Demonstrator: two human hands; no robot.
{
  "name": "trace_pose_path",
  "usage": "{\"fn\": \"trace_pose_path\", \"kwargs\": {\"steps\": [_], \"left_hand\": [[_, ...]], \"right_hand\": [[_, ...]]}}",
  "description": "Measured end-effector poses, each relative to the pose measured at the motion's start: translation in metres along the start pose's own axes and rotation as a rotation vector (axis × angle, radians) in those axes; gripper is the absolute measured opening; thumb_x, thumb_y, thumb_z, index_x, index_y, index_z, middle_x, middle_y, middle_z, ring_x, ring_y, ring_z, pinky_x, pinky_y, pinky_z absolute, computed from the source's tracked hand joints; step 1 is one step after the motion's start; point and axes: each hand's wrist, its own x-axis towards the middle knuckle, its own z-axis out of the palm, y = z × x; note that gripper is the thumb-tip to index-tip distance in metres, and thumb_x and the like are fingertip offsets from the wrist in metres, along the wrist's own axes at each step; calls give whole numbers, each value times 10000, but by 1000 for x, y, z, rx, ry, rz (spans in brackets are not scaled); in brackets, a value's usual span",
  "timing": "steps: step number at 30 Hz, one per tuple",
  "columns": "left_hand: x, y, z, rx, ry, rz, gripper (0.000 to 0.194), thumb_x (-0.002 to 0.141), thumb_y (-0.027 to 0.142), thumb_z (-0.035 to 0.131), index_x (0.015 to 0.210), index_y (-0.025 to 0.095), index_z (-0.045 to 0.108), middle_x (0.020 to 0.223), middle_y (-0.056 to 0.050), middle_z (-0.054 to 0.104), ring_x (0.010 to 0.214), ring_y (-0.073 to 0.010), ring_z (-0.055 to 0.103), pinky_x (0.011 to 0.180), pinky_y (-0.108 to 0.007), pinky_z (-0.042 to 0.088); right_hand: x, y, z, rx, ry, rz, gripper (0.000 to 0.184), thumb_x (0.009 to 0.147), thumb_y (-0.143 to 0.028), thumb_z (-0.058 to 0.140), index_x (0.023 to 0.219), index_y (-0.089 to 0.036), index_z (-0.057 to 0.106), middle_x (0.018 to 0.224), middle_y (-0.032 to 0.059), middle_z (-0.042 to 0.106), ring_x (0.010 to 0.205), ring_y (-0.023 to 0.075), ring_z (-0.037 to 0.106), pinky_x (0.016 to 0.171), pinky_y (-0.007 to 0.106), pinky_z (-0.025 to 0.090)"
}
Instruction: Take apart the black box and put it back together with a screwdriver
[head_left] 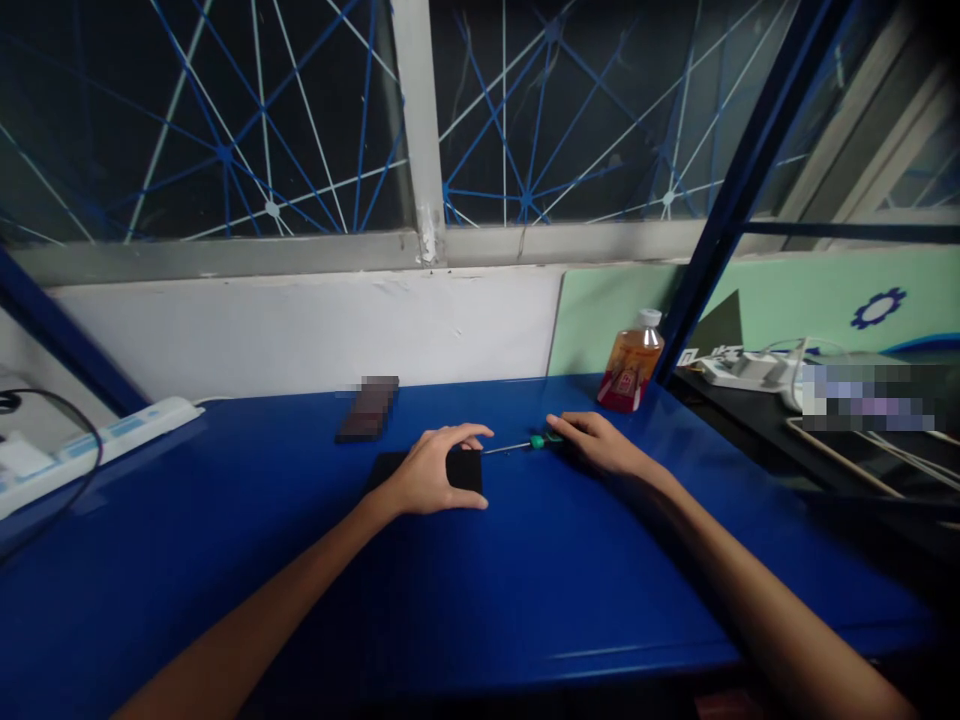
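A flat black rectangular object (466, 472) lies on the blue table, its exact kind not clear. My left hand (431, 472) straddles it, thumb along the near edge and fingers along the far edge, gripping it from above. Part of the object is hidden under the palm. In my right hand (600, 443) is a screwdriver (536, 442) with a green and black handle, held nearly level, fingers closed round the handle. Its thin metal shaft points left, and the tip reaches the right edge of the black object. Whether the tip touches is too small to tell.
On the blue table (637, 590), a dark phone-like slab (367, 412) lies behind my left hand. A drink bottle (631, 362) stands at the back right. White power strips sit at far left (97, 450) and far right (739, 370). Blue frame posts rise beside the table.
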Motion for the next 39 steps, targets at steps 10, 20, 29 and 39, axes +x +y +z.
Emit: {"fn": "trace_pose_path", "kwargs": {"steps": [10, 20, 29, 39], "left_hand": [[0, 0, 1, 69, 15, 6, 793, 575, 450, 838, 1278, 312, 498, 1110, -53, 648, 1067, -296, 575, 963, -493, 365], [0, -3, 1, 89, -4, -2, 780, 603, 477, 817, 1292, 325, 485, 1148, -44, 653, 1110, -308, 552, 994, -512, 320], [0, 0, 2, 122, -4, -4, 746, 652, 517, 771, 1309, 324, 476, 1162, -31, 645, 1096, -282, 559, 1001, -484, 331], [0, 4, 3, 183, -26, 30, 843, 606, 616, 770, 1339, 342, 456, 1196, -28, 636, 1148, -299, 525, 1033, -495, 314]], "right_hand": [[-3, -9, -1, 112, -26, 20, 377, 740, -524, 679, 825, -174, 568, 461, -75, 470, 348, 90, 413, 336, 210, 314], [-6, -12, -7, 224, -158, 10, 394, 724, -430, 726, 965, -208, 508, 547, -85, 515, 362, 91, 429, 360, 226, 364], [-4, -11, -3, 4, 20, 1, 408, 822, -565, 574, 706, -178, 518, 500, -82, 358, 408, 53, 301, 372, 200, 211], [-4, -17, -1, 28, 46, -48, 344, 812, -517, 601, 753, -183, 543, 460, -51, 471, 389, 96, 434, 382, 224, 298]]}}
